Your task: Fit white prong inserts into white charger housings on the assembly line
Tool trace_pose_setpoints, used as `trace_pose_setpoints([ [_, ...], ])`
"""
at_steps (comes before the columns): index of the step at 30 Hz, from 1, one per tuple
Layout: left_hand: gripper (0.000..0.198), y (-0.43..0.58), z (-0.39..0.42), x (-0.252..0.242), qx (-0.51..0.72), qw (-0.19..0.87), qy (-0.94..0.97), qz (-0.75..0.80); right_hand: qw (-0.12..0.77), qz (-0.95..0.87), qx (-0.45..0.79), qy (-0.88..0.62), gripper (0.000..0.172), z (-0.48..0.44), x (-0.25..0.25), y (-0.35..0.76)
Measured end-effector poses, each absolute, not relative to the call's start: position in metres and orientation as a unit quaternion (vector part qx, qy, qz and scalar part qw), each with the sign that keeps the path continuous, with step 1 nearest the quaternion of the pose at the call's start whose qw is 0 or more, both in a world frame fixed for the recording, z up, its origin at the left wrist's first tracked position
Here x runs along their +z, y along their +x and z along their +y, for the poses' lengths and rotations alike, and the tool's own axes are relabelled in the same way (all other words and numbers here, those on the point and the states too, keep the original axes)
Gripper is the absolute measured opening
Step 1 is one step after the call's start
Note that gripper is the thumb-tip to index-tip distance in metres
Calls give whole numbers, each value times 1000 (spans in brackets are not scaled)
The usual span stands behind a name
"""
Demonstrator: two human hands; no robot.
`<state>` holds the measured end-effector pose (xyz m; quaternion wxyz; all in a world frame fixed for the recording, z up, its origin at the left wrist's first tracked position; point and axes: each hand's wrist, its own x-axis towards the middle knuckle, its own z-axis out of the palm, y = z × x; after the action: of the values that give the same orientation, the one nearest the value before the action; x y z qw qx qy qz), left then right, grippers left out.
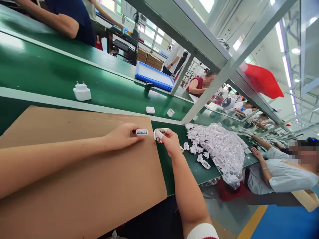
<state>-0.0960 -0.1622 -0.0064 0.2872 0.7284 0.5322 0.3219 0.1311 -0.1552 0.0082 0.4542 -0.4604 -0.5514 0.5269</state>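
My left hand (123, 136) is closed round a white charger housing (142, 132), whose open end faces me with grey parts showing inside. Just to its right, my right hand (169, 141) pinches a small white plug piece (155, 135), largely covered by the fingers. White covers sit on some of those fingertips. A narrow gap separates the two pieces. Both hands are above the right end of a brown cardboard sheet (99, 179). Beyond my right wrist, a heap of white plug pieces (199, 136) spills from a clear plastic bag (224, 152).
On the green belt (112, 89) stand a white charger with two pins (82, 91) and white housings (150, 110). A blue tray (154, 76) lies beyond. A slanted metal post (209, 89) rises at the right. Co-workers sit along the line, one (284, 169) close on the right.
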Motion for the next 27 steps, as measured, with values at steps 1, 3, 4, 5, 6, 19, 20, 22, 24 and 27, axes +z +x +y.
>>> trace_pose_setpoints([
  [1, 51, -95, -172, -11, 326, 297, 732, 519, 435, -566, 533, -454, 39, -158, 9, 130],
  [3, 56, -95, -183, -18, 343, 317, 725, 506, 414, -601, 524, -439, 42, -163, 10, 127],
  [4, 59, -95, -185, -21, 359, 328, 714, 503, 415, -626, 494, -439, 39, -165, 12, 126],
  [5, 60, -95, -185, -23, 371, 338, 705, 501, 418, -659, 442, -442, 33, -166, 14, 124],
  [6, 59, -96, -184, -25, 377, 344, 700, 499, 415, -699, 374, -446, 26, -167, 17, 122],
  [19, 43, -102, -179, -26, 393, 343, 711, 472, 159, -896, 51, -411, 28, -160, 31, 93],
  [20, 42, -102, -179, -25, 394, 343, 711, 470, 153, -897, 49, -412, 28, -161, 31, 93],
  [22, 41, -103, -180, -24, 394, 341, 713, 469, 138, -900, 37, -413, 28, -162, 32, 91],
  [24, 41, -103, -181, -23, 392, 339, 716, 468, 121, -901, 24, -417, 27, -164, 35, 87],
  [27, 43, -103, -181, -24, 388, 338, 716, 472, 91, -899, 9, -428, 26, -165, 41, 81],
])
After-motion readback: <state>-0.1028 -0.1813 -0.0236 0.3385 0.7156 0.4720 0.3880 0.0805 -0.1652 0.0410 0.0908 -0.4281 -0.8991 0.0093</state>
